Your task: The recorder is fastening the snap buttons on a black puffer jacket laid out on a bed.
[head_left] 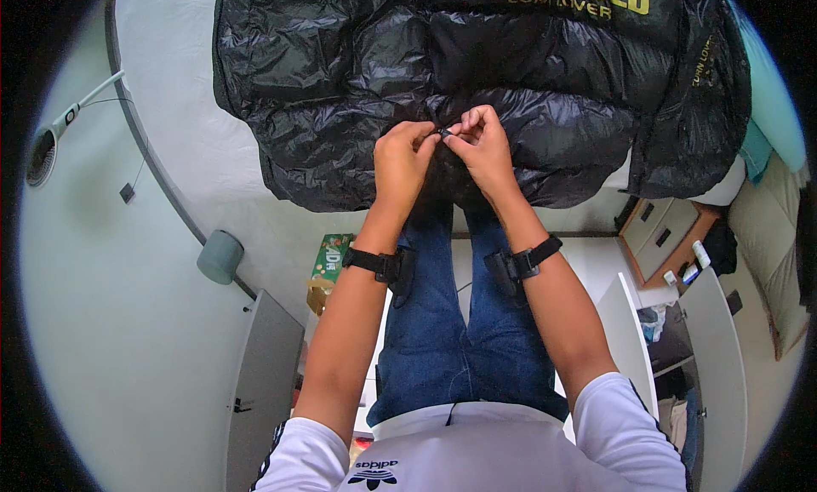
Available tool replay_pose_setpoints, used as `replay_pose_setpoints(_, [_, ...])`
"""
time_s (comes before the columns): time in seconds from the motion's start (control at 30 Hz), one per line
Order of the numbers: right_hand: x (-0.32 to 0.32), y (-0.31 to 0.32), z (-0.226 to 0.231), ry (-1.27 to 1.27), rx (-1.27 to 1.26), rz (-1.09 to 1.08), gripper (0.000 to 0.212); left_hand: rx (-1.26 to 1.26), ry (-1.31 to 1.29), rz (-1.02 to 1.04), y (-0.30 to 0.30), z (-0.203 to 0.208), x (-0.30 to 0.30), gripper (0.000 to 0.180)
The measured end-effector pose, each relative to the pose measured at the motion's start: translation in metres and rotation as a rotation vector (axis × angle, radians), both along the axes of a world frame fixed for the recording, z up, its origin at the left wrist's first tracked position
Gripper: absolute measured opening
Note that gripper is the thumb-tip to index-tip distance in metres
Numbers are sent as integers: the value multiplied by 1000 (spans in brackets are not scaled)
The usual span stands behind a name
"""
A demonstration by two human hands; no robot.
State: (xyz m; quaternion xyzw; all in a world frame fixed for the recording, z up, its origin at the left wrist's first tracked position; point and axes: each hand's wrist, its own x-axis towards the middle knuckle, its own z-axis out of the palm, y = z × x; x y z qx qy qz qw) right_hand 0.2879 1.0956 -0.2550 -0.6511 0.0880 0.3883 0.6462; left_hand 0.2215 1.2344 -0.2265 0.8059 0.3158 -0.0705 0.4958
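A black, shiny puffer jacket point(383, 66) with yellow lettering is spread out in front of me, its hem toward me. Both hands meet at the middle of its lower part. My left hand point(402, 164) is closed, thumb and forefinger pinching at the jacket's zipper point(444, 133). From the other side, my right hand point(485, 156) pinches the same small dark spot, its other fingers curled. The fingertips nearly touch and partly hide the zipper, so its finer parts cannot be made out. Each forearm wears a black strap.
The jacket lies on a pale bed-like surface point(174, 41). An electric fly swatter point(47, 147) and a grey-green cylinder point(220, 256) are at the left. A green box point(332, 258) stands below. Open white cabinet doors point(715, 364) and a drawer unit point(664, 237) are at the right.
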Motion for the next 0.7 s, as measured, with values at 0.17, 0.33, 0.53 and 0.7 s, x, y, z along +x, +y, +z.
replay_pose_setpoints(0.17, [4,-2,0,52,68,-13,42,-101,3,131,-6,1,-2,23])
replay_pose_setpoints(0.33, [8,-1,4,102,92,-34,43,-260,4,276,-12,-6,-10,25])
replay_pose_setpoints(0.53, [9,-1,1,123,80,-26,42,-319,140,348,-20,-13,-7,24])
replay_pose_setpoints(0.7, [3,4,-9,153,106,-32,39,-332,98,392,-20,-26,-7,23])
